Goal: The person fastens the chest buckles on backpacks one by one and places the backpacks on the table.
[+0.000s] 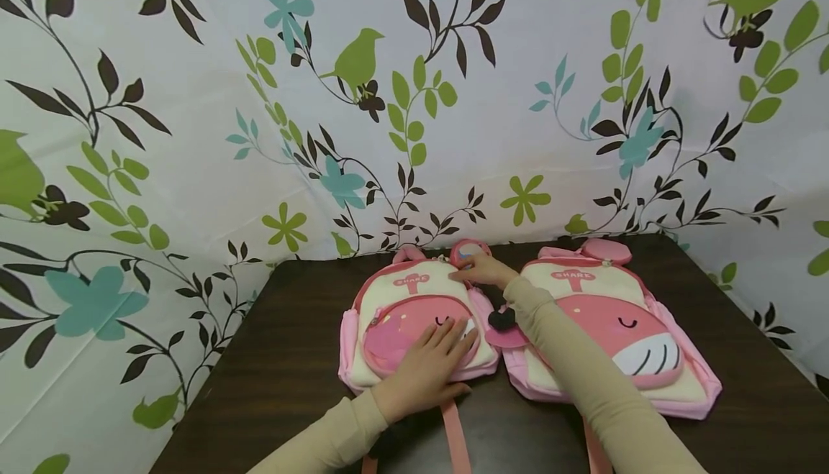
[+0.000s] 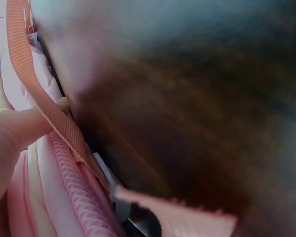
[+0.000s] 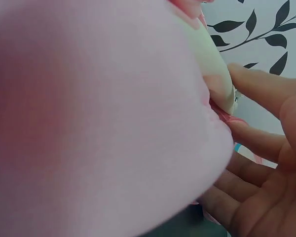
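Observation:
Two pink and cream backpacks with whale-face front pockets lie side by side. On the left backpack [image 1: 378,294], my left hand [image 1: 427,362] rests with fingers spread over the pink front pocket. Its thumb [image 2: 39,121] lies by the bag's lower side, partly behind a salmon webbing strap [image 2: 44,106]. My right hand [image 1: 484,270] touches the same bag's upper right edge, beside a round pink piece [image 1: 468,249]. In the right wrist view, its thumb [image 3: 259,84] and index finger meet the cream panel and red trim, the other fingers reaching behind the pink side.
The right backpack [image 1: 599,283] lies beside it, partly under my right forearm. A dark pompom [image 1: 501,318] sits between the bags. Straps [image 1: 456,438] trail toward me over the dark wooden table [image 1: 272,366]. A leaf-patterned cloth [image 1: 550,28] hangs behind the table.

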Motion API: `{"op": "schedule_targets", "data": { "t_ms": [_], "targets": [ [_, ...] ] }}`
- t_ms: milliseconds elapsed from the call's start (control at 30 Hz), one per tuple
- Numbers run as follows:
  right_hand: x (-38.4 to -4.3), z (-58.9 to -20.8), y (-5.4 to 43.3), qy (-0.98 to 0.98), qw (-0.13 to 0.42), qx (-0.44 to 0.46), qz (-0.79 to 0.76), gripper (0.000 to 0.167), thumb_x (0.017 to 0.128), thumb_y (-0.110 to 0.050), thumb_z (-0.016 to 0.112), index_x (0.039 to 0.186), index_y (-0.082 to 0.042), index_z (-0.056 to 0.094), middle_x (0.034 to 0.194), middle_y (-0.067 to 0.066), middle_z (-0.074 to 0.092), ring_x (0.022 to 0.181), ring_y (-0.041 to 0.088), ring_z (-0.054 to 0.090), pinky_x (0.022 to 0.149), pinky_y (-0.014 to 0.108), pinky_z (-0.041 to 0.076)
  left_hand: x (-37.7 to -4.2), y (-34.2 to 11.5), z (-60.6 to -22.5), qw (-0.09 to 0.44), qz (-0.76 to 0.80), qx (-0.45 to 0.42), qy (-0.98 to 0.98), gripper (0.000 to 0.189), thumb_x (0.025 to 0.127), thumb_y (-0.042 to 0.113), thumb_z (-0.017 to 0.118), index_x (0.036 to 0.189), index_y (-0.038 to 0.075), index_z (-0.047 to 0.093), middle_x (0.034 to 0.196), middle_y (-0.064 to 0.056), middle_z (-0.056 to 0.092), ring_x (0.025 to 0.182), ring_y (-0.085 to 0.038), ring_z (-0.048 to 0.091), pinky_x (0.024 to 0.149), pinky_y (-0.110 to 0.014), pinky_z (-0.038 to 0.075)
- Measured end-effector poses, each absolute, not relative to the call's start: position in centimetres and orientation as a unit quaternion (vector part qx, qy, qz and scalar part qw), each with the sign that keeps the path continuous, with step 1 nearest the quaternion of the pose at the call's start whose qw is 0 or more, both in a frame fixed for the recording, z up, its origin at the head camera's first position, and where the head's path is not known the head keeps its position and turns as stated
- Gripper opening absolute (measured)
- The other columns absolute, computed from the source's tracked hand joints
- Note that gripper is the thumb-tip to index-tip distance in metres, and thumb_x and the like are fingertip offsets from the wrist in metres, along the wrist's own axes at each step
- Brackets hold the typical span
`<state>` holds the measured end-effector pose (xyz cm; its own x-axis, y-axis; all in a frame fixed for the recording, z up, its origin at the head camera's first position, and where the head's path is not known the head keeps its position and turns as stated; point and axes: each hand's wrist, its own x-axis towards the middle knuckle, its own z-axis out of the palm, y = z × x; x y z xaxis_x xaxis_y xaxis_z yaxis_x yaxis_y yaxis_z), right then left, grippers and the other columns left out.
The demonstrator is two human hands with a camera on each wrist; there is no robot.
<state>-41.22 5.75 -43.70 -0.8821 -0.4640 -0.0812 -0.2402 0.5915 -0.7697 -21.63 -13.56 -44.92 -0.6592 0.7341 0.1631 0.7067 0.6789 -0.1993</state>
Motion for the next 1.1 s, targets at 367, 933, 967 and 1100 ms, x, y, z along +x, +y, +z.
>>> {"op": "schedule_targets", "data": {
  "t_ms": [367,933,967,1100],
  "targets": [
    [-40.9,-43.5,5.5,0.875,0.164,-0.199,-0.41,0.069,0.096,-0.041,0.067,0.148,0.0,0.048,0.148,0.026,0.047,0.135,0.039,0.046,0.109,0.049,0.039,-21.5,-13.3,-44.9,0.101,0.077,-0.386,-0.914,0.09,0.09,0.049,0.073,0.16,0.013,0.029,0.163,-0.011,0.029,0.148,-0.03,0.031,0.116,-0.047,0.031],
    [-40.3,-43.0,5.5,0.859,0.193,-0.187,-0.436,0.076,0.095,-0.035,0.069,0.153,0.001,0.037,0.153,0.024,0.041,0.121,0.028,0.052,0.095,0.037,0.047,-21.2,-13.4,-44.3,0.129,0.074,-0.399,-0.905,0.085,0.086,0.038,0.078,0.156,0.011,0.037,0.158,-0.013,0.038,0.144,-0.031,0.039,0.114,-0.042,0.035],
    [-40.2,-42.9,5.5,0.858,0.195,-0.186,-0.437,0.076,0.094,-0.035,0.069,0.153,0.001,0.037,0.153,0.024,0.04,0.116,0.028,0.054,0.091,0.035,0.047,-21.1,-13.4,-44.1,0.127,0.069,-0.399,-0.906,0.085,0.086,0.037,0.078,0.156,0.011,0.038,0.158,-0.013,0.039,0.144,-0.031,0.039,0.114,-0.042,0.035],
    [-39.9,-42.2,5.8,0.855,0.192,-0.189,-0.443,0.076,0.094,-0.034,0.069,0.152,0.003,0.038,0.156,0.024,0.037,0.108,0.021,0.056,0.085,0.03,0.048,-20.9,-13.3,-43.6,0.115,0.051,-0.4,-0.908,0.084,0.086,0.035,0.079,0.155,0.011,0.038,0.158,-0.014,0.039,0.143,-0.031,0.039,0.115,-0.041,0.035]
  ]
}}
